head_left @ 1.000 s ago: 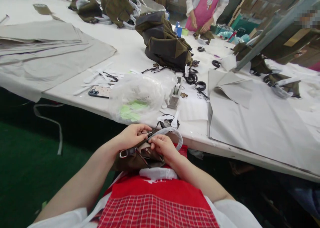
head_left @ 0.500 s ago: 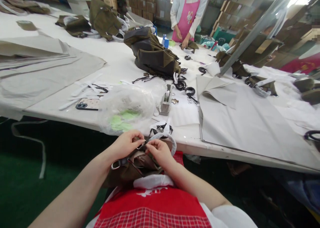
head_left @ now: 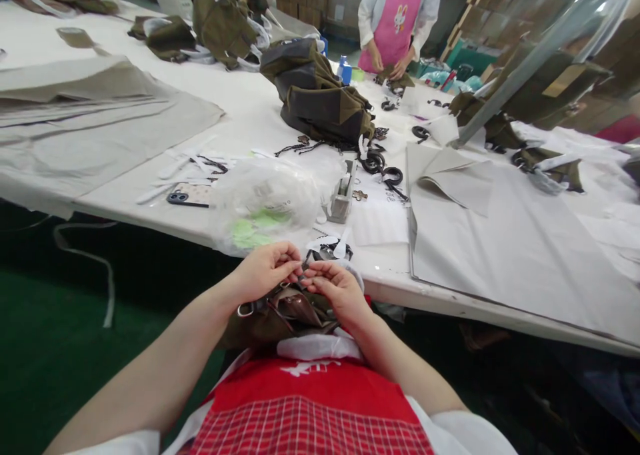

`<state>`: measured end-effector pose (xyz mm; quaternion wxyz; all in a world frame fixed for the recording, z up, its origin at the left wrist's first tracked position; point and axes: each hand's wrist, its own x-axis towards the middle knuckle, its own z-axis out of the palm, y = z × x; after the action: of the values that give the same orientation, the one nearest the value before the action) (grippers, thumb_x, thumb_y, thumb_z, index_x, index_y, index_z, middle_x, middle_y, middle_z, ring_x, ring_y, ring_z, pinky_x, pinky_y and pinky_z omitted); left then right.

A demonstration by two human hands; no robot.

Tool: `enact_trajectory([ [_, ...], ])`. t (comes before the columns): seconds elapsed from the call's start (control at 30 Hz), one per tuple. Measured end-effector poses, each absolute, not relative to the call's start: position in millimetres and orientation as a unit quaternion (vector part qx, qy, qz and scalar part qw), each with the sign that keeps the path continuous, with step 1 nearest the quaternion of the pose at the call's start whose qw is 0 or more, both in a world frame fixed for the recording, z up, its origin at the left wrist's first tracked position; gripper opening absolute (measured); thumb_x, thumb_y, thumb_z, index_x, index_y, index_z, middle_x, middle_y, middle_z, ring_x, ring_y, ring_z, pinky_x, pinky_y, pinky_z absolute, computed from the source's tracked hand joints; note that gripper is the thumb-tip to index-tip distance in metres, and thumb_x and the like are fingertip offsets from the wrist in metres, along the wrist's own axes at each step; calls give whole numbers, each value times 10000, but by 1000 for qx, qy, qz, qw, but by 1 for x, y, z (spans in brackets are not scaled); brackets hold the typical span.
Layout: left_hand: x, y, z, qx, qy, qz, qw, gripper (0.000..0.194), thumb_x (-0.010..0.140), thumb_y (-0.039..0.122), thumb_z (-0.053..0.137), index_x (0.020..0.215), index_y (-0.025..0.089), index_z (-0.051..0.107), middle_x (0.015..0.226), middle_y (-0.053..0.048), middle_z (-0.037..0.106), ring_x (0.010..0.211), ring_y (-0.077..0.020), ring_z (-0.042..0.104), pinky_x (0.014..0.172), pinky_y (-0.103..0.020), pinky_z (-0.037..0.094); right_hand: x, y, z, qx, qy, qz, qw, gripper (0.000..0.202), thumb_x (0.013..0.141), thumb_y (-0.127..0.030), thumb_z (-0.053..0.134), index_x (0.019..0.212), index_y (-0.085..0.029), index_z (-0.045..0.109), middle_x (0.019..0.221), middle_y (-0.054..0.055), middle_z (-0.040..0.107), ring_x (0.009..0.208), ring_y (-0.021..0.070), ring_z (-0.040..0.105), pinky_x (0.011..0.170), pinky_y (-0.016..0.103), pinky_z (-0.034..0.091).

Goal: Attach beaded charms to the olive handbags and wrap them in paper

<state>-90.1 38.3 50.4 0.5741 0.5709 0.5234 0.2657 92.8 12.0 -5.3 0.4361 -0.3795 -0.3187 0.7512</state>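
An olive-brown bag [head_left: 260, 327] with a metal ring and a wrapped handle rests in my lap against the table edge. Just above its top, my left hand [head_left: 273, 268] is closed in a pinch at a small dark piece. My right hand [head_left: 334, 287] meets it from the other side, thumb and fingers pressed together at the same spot. What each hand grips there is too small to name. Beyond the hands, a dark coiled strap with white tags [head_left: 333, 247] lies on the table edge.
A plastic bag with green pieces [head_left: 265, 205], a phone [head_left: 189, 194] and a tape dispenser [head_left: 343, 195] lie ahead. Behind stands a dark olive backpack [head_left: 320, 95]. Grey sheets [head_left: 510, 228] cover the right side. A person in a pink apron [head_left: 397, 22] works across the table.
The view has shifted, so the table's things sit further right. My hands have risen slightly off the bag's top, fingertips still together.
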Motion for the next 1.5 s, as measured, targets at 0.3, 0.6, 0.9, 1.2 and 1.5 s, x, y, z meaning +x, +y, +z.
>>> enact_trajectory([
  [0.3, -92, 32, 50, 625, 493, 192, 574, 214, 742, 389, 631, 762, 178, 661, 820, -29, 720, 740, -163, 648, 682, -264, 528, 104, 12, 0, -359, -285, 762, 458, 231, 690, -305, 750, 860, -174, 663, 784, 37, 709, 617, 121, 643, 552, 206, 496],
  [0.6, -89, 26, 49, 615, 475, 150, 611, 249, 760, 400, 642, 795, 166, 720, 645, 4, 659, 539, -113, 554, 484, -197, 417, 102, 12, 1, -394, -336, 731, 444, 293, 650, -249, 692, 938, -193, 683, 885, 41, 710, 560, 98, 538, 484, 203, 404],
  [0.9, -88, 24, 45, 601, 491, 162, 609, 255, 760, 413, 647, 758, 162, 687, 616, 10, 638, 506, -104, 538, 457, -192, 403, 95, 10, -9, -481, -480, 611, 406, 176, 746, -374, 713, 792, -204, 711, 676, 1, 647, 549, 115, 511, 515, 236, 394],
  [1.2, -91, 21, 44, 569, 538, 187, 594, 229, 780, 401, 615, 851, 186, 648, 663, 2, 689, 553, -140, 637, 465, -207, 468, 103, 7, -1, -447, -443, 675, 385, 265, 818, -447, 641, 837, -183, 639, 739, 10, 703, 382, 52, 484, 345, 171, 289],
  [1.5, -90, 23, 47, 591, 535, 170, 579, 202, 791, 363, 605, 825, 176, 675, 650, 5, 689, 512, -118, 611, 451, -188, 448, 109, 6, -9, -450, -498, 650, 356, 243, 831, -418, 641, 889, -187, 692, 782, 20, 725, 393, 60, 515, 357, 173, 342],
])
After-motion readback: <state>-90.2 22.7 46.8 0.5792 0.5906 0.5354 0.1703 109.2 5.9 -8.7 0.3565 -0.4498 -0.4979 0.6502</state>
